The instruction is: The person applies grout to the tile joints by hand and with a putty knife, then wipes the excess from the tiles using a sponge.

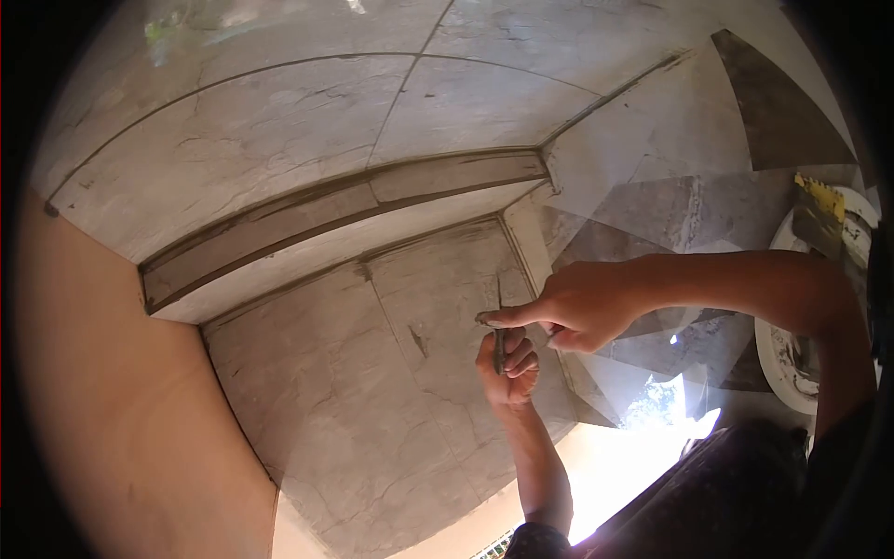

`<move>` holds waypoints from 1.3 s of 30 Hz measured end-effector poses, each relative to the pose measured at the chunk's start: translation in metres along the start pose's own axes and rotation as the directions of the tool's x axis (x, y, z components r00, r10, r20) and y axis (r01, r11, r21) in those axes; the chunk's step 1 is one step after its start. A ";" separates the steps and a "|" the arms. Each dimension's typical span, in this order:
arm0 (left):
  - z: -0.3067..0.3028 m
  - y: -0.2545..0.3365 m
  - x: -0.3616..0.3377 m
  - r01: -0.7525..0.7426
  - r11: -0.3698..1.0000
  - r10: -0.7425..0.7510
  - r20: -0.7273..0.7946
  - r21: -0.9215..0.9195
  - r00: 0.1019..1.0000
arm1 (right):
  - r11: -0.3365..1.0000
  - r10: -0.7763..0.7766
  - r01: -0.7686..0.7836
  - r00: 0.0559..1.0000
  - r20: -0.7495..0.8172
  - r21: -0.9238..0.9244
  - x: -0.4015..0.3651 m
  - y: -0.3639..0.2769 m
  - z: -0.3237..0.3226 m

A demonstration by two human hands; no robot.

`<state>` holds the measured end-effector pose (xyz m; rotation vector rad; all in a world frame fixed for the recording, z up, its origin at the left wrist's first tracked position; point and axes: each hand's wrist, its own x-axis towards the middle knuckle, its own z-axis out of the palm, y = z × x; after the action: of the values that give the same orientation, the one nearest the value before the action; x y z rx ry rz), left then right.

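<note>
My left hand is closed around a slim, dark, paste-smeared spatula, its narrow end pointing up toward the tiled surface. From the right reaches my right hand, index finger stretched out and the other fingers loosely bent. Its fingertip meets the spatula just above my left fist. A dab of grey paste sits at that fingertip. I see no tool in my right hand. Behind both hands is a grey marbled tile panel with dark joints.
A tiled ledge with dark joint lines runs above the panel. At the left stands a plain peach wall. On the right is a smeared white bucket with a yellow-edged scraper at its rim. Strong sunlight glares at lower right.
</note>
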<state>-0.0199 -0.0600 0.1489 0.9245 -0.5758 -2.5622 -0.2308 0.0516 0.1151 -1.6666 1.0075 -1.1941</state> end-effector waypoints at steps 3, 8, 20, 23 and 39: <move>0.004 0.005 0.002 0.031 0.999 -0.030 0.046 -0.018 0.998 | 0.969 -0.070 0.054 0.996 -0.059 -0.240 -0.007 0.015 0.003; 0.026 0.004 0.000 -0.105 0.857 0.240 -0.211 0.504 0.947 | 0.898 -0.233 0.021 0.870 -0.434 -0.440 -0.007 0.024 0.010; 0.040 0.003 0.011 -0.043 0.655 0.252 -0.164 0.755 0.954 | 0.974 -0.138 0.026 0.857 -0.496 -0.226 0.001 0.027 0.044; 0.037 0.001 0.011 -0.042 0.663 0.227 -0.147 0.747 0.963 | 0.983 -0.114 0.032 0.883 -0.455 -0.183 -0.003 0.024 0.044; 0.036 0.002 0.008 -0.039 0.763 0.260 -0.251 0.645 0.932 | 0.988 -0.116 0.027 0.789 -0.603 -0.155 0.011 0.023 0.043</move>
<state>-0.0488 -0.0565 0.1713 1.4122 -1.3936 -1.9990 -0.1896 0.0413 0.0880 -1.4448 1.4551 -1.8192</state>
